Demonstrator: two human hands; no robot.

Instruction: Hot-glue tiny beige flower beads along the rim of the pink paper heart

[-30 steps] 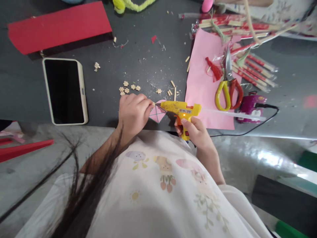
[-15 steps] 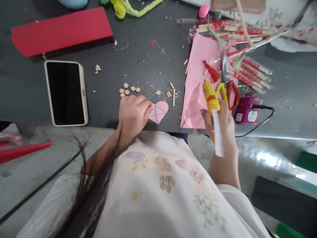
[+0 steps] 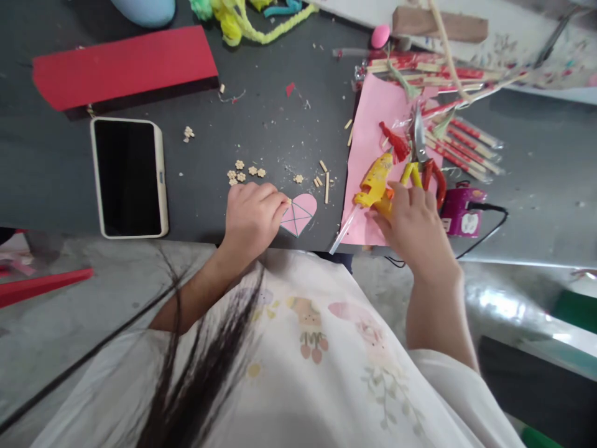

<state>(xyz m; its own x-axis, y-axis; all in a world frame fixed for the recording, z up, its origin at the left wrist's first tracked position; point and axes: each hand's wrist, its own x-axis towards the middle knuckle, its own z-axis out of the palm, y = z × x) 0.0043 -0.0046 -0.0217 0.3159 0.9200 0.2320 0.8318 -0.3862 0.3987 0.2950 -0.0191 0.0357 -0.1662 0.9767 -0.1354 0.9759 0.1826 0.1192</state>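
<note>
A: What is found at the left of the tabletop (image 3: 209,211)?
B: A smartphone (image 3: 128,177) in a pale case is laid face up, its screen dark. Beyond it, a long red box (image 3: 125,65) is set at a slant; behind that, a rounded blue object (image 3: 145,7) is partly cut off from view.
A: And along the far side?
B: A fuzzy yellow-green pipe cleaner (image 3: 275,32) is curled there. Farther right, a pink egg-shaped object (image 3: 380,37) is seen near a wooden block (image 3: 438,23).
A: What is gathered at the right?
B: Chopsticks (image 3: 466,146) in red-printed wrappers are piled. Close by, a red tassel (image 3: 395,143) is placed beside scissors (image 3: 420,140), whose handles are coloured yellow and red.
</note>
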